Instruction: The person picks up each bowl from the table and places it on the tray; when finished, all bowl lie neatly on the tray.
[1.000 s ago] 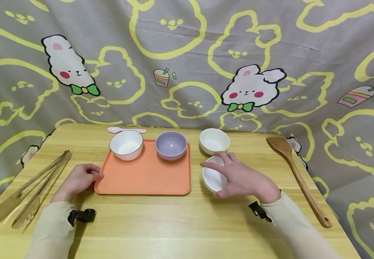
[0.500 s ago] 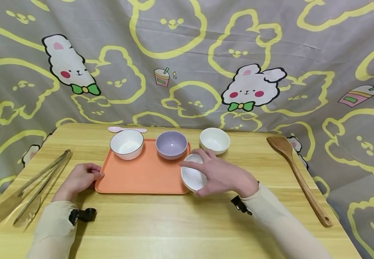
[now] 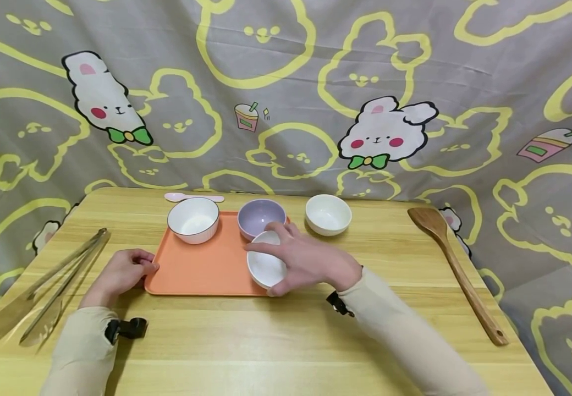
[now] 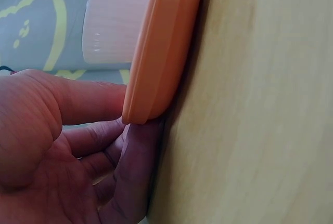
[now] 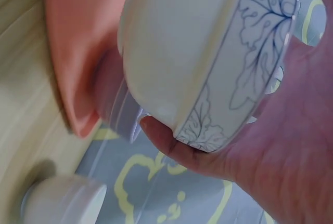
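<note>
Leftward since the earlier frame, the right hand (image 3: 308, 258) has carried the patterned bowl (image 3: 266, 266) from the right edge of the orange tray (image 3: 202, 278) to over its near right part. I have that hand spread wide across the bowl from the right, gripping its sides, while the left hand (image 3: 124, 269) pinches the tray's left rim. From the head view, the bowl overlaps the near side of the purple bowl (image 3: 255, 212); whether they touch I cannot tell, nor how much gap lies beneath. To set it down well, I would judge it best to ease it slightly nearer for clearance, level it, lower its base flat, and loosen thumb and fingers together. My left pinch should steady the tray without lifting it.
</note>
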### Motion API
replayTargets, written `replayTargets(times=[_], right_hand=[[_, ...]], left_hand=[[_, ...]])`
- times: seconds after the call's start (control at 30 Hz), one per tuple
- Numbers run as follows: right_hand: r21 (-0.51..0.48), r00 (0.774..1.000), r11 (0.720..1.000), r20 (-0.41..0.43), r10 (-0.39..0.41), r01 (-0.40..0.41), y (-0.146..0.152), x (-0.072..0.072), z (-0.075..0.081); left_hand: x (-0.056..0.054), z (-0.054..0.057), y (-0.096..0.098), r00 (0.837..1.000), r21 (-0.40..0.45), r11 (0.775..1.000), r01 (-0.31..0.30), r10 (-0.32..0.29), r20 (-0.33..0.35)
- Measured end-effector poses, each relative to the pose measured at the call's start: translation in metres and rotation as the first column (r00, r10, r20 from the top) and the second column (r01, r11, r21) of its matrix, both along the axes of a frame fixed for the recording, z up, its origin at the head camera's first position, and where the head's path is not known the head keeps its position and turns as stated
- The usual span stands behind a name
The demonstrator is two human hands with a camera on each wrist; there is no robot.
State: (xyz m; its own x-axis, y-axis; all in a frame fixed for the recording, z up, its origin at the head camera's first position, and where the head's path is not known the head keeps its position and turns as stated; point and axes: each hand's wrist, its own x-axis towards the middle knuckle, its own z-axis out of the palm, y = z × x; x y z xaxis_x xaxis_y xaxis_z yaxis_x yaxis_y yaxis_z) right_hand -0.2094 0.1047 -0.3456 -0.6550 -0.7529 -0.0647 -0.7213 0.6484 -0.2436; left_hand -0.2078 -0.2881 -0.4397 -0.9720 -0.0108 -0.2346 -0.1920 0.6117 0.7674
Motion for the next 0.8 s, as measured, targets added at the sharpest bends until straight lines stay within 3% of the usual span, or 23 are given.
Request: replayTargets(times=[0.47, 0.8], right_hand=[[0.016, 0.999, 0.999, 0.032, 0.035, -0.036, -0.045, -0.008, 0.002], [-0.042, 0.994, 0.993, -0.026, 0.108, -0.109, -0.08, -0.015, 0.008]], left_hand=[[0.002, 0.0, 0.0, 1.0, -0.037, 0.999, 0.009, -0.009, -0.013], [-0.001, 0.002, -0.002, 1.0, -0.041, 0.999, 0.009, -0.009, -0.003]])
